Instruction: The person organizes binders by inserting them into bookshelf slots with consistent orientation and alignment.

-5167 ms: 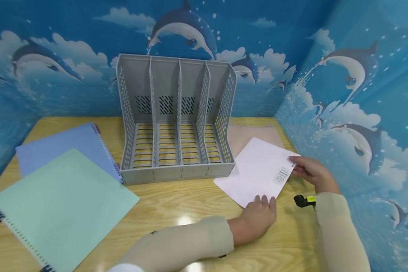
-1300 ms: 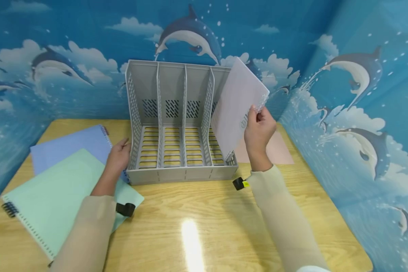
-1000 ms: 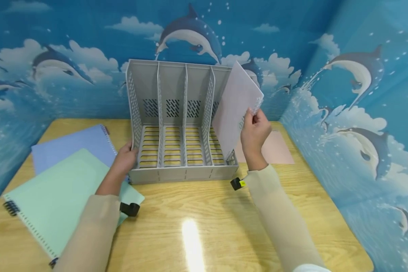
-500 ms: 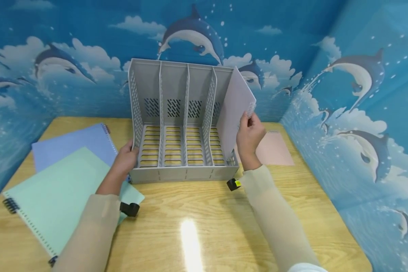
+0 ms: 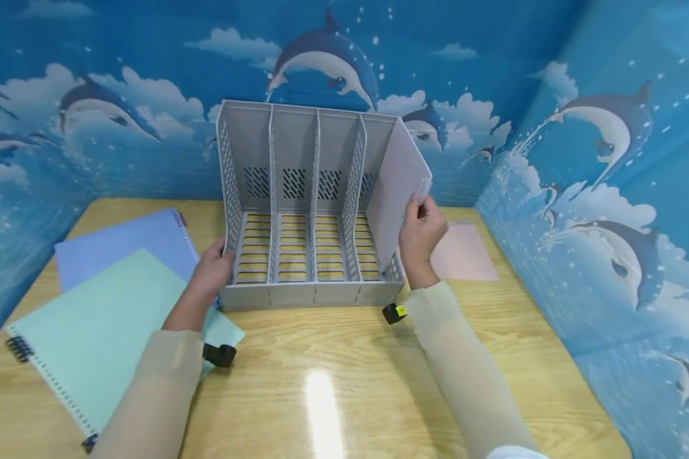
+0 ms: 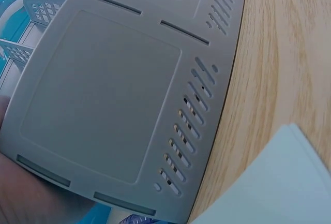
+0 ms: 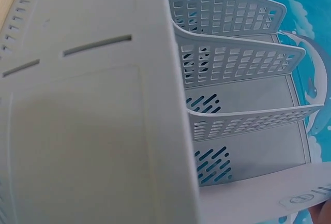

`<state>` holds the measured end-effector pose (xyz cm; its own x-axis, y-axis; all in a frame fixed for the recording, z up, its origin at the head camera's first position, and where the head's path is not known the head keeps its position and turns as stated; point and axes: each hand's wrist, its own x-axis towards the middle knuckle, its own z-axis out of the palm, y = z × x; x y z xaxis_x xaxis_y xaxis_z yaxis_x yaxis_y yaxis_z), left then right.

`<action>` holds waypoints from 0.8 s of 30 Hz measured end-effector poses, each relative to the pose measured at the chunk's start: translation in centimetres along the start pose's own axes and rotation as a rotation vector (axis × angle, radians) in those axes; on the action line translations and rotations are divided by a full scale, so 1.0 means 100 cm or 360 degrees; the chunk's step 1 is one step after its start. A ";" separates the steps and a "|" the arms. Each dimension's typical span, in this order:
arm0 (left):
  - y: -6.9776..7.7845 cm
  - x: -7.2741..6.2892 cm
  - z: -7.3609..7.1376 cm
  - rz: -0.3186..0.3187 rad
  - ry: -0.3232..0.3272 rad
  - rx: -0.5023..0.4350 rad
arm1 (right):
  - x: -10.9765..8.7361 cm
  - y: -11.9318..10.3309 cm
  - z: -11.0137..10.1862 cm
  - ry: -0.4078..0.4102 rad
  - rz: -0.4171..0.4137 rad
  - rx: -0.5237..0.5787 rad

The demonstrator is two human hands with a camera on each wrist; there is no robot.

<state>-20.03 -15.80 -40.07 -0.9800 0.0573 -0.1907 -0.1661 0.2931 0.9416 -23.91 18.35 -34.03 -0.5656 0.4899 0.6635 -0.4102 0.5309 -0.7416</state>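
Observation:
A grey file rack (image 5: 312, 294) with upright dividers stands at the back of the table, open side facing me. In its rightmost compartment a pale pink spiral notebook (image 5: 395, 191) stands upright against the right wall. My right hand (image 5: 422, 239) pinches the notebook's near edge by the coil; in the right wrist view only fingertips show beside the pink notebook (image 7: 258, 195). My left hand (image 5: 209, 271) grips the rack's left wall near the front. The left wrist view has part of that hand (image 6: 31, 195) against the grey rack (image 6: 103, 100).
Left of the rack, a green spiral notebook (image 5: 103, 319) overlaps a blue spiral notebook (image 5: 126, 245) on the wooden table (image 5: 367, 382). A peach notebook (image 5: 465, 252) lies to the right, partly behind my right hand. A dolphin-print backdrop (image 5: 149, 146) encloses the back and sides.
The pink notebook, earlier flat on the table in both hands, has been raised and lowered into the rightmost compartment. My left hand has moved to the rack's left wall.

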 end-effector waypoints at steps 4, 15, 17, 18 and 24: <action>0.000 -0.001 0.001 -0.0003 -0.0003 0.0002 | -0.002 0.002 0.000 0.0003 0.0003 -0.0017; 0.000 -0.001 0.001 0.0002 -0.0036 -0.0012 | -0.006 0.006 0.002 0.0052 0.0032 -0.0012; 0.000 -0.001 0.000 -0.0003 -0.0041 -0.0019 | -0.006 0.006 0.003 0.0073 0.0058 -0.0005; 0.001 -0.002 0.001 -0.0004 -0.0041 -0.0026 | -0.007 0.005 0.003 0.0077 0.0068 -0.0006; 0.002 -0.003 0.001 -0.0003 -0.0031 -0.0061 | -0.006 0.004 0.005 0.0084 0.0120 -0.0004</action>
<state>-19.76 -15.60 -39.81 -0.9774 0.0752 -0.1975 -0.1724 0.2567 0.9510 -24.12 17.93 -34.77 -0.5562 0.5645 0.6099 -0.3659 0.4926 -0.7896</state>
